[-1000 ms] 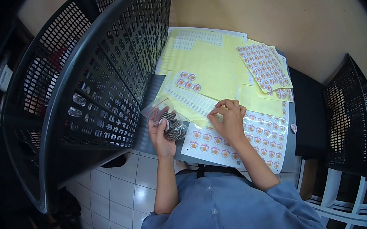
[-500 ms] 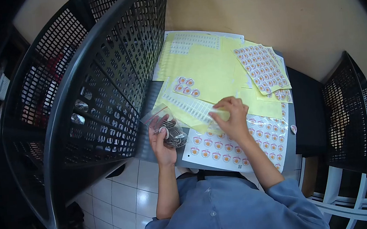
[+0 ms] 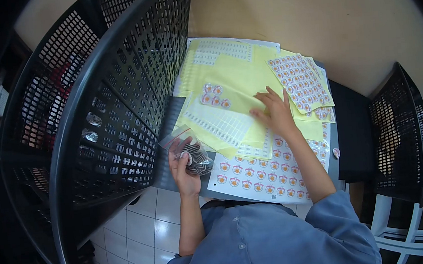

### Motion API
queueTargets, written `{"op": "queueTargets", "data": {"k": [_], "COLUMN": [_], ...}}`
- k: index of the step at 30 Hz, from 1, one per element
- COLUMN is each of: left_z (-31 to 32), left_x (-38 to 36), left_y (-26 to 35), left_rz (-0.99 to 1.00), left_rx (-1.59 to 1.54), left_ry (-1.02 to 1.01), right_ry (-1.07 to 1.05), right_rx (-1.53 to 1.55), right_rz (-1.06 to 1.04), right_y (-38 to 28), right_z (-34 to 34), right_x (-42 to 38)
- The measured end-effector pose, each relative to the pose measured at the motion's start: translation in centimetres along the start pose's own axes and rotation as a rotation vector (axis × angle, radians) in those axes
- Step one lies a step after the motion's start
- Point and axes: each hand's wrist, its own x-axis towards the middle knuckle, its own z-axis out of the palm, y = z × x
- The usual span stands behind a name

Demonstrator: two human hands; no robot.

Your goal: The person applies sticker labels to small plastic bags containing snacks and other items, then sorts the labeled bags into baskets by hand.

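Note:
My left hand [image 3: 187,177] grips a clear zip bag [image 3: 200,159] of dark, striped, coiled-looking pieces, with the thumb on a small round white sticker or label at its front. Fingers spread, my right hand [image 3: 277,112] rests over or just above a yellow backing sheet [image 3: 239,74]; contact is not certain. Left of it lies a sheet of small white printed labels [image 3: 223,123], partly peeled. A small piece with several round orange-and-pink stickers [image 3: 213,97] sits on the yellow paper. Below spreads a large white sheet of the same stickers [image 3: 255,172].
Another sticker sheet [image 3: 298,81] is stacked at the table's right. One loose sticker [image 3: 336,153] lies near the right edge. A tall black perforated basket [image 3: 118,105] stands close on the left, a second black basket [image 3: 398,136] on the right. A wall [image 3: 312,12] rises behind.
My right hand has moved up and right from the label sheet, and its pinched fingers have spread apart. The label strip now lies flatter on the sheets. The left hand still holds the bag.

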Motion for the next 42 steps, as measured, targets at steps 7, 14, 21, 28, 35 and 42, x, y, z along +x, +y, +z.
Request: {"op": "queueTargets", "data": {"k": [7,14,21,28,35,42], "left_z": [0.3,-0.2,-0.1,-1.9,-2.6,-2.2], "left_x": [0.0,0.2,-0.3,0.3,0.6,0.4], "left_y": [0.2,0.0,0.6,0.6,0.7,1.0], "left_rz": [-0.018,0.003,-0.054,-0.142,-0.216,-0.238], "left_rx": [-0.054,0.0,-0.177,-0.406,-0.711,-0.786], "left_ry": [-0.001,-0.018,-0.057,-0.164,-0.166,-0.104], "right_ry": [0.254,0.111,-0.128,-0.141,-0.1,-0.03], "right_rx": [0.423,0.13,0.17,0.319,0.3,0.006], "right_rz": [0.076,-0.05,-0.186,-0.132,-0.06,0.037], "right_y": [0.4,-0.3,-1.8,-2.9,-1.8,-2.8], "right_z": [-3.8,0.0,0.0,1.8,0.8,-0.1], "right_x": [5.5,6.4,0.2,-2.5,-2.0,-0.7]}}
